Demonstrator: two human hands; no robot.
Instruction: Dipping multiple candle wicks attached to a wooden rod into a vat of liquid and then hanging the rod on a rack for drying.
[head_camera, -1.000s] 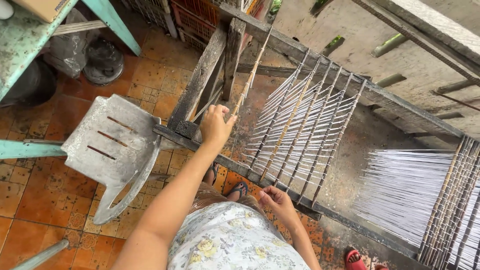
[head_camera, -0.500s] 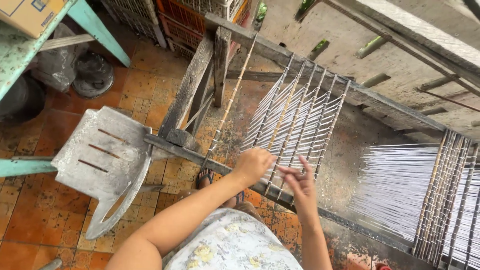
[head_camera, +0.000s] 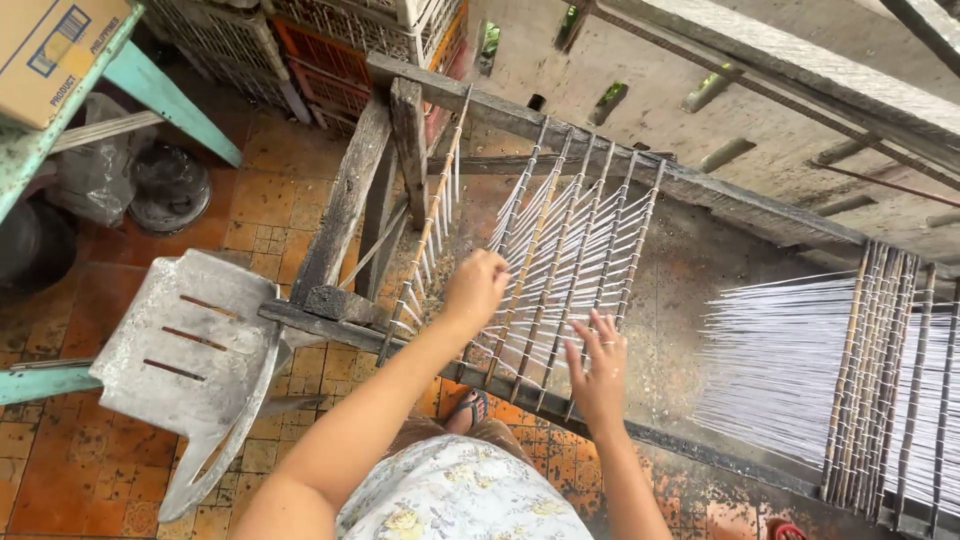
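A weathered wooden frame (head_camera: 345, 210) carries several bamboo rods (head_camera: 578, 250) threaded with white strands. My left hand (head_camera: 475, 288) is curled shut on white strands between the leftmost rod (head_camera: 432, 215) and the one beside it. My right hand (head_camera: 598, 368) lies lower right of it, its fingers spread flat on the strands near the frame's front beam (head_camera: 650, 432). More white strands (head_camera: 780, 370) fan out to a second group of rods (head_camera: 885, 380) at the right.
A grey plastic chair (head_camera: 190, 340) lies tipped against the frame's left corner. At top left are a teal table (head_camera: 160, 90) bearing a cardboard box (head_camera: 50, 45) and stacked crates (head_camera: 330, 60). My sandalled foot (head_camera: 470, 408) rests on orange tiles under the frame.
My left hand left the leftmost rod and moved right onto the strands. My right hand rose from the front beam and spread on the strands. The leftmost rod now shows strands along it.
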